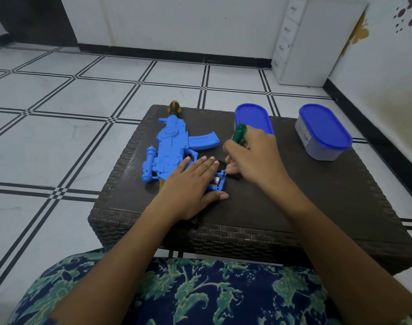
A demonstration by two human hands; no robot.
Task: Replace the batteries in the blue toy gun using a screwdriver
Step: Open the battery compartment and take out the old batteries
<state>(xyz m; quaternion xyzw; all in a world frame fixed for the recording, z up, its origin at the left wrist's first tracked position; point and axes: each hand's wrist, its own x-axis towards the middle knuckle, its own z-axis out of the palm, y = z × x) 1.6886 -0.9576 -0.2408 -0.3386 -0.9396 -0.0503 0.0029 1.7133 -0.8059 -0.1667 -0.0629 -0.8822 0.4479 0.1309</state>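
Over on the left half of the woven table [294, 207] lies the blue toy gun [169, 141], flat on its side. Its long axis runs from the near edge to the far edge, and the yellow-and-black muzzle pokes just past the far edge, pointing away from the person. The scope sits on its left flank and the curved magazine juts out to the right.

Now the left hand [188, 186]: it's laid flat on the gun's near end with the fingers straight and together and the thumb spread toward the table's middle. It's pressing down, not gripping, and it hides the stock beneath it.

Just right of those fingertips there's an open compartment with a battery [215, 182] peeking out, only partly visible.

Next, the right hand [254, 158], fingers curled tight round the green-handled screwdriver [239, 132]. The handle tilts up and away, while the shaft and tip are buried behind the fingers, so where the tip sits can't be told. A small dark piece [235, 177] lies just beside that hand, too dim to identify.

At the far right corner are two blue-lidded tubs. The first tub [251, 118] is partly hidden by the right hand and the second tub [324, 132] stands clear of it.
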